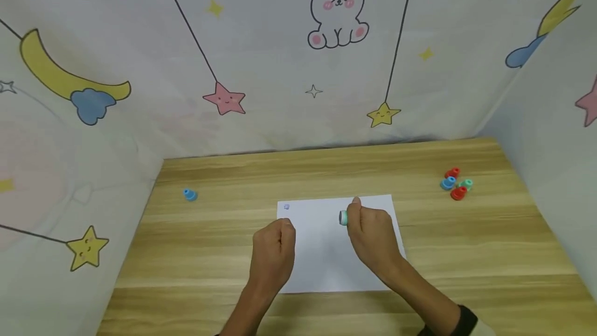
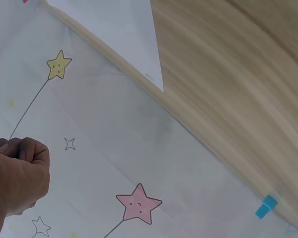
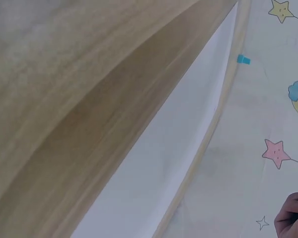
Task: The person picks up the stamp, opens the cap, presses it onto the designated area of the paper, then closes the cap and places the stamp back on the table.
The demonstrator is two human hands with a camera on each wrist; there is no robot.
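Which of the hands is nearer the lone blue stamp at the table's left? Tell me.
Left. The left hand sits on the paper's left edge, apart from the blue stamp; the right hand lies farther right, holding a green stamp.

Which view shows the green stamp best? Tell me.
The head view: the green stamp shows at the right hand fingertips, over the white paper. Neither wrist view shows it; both show only paper, table and curtain.
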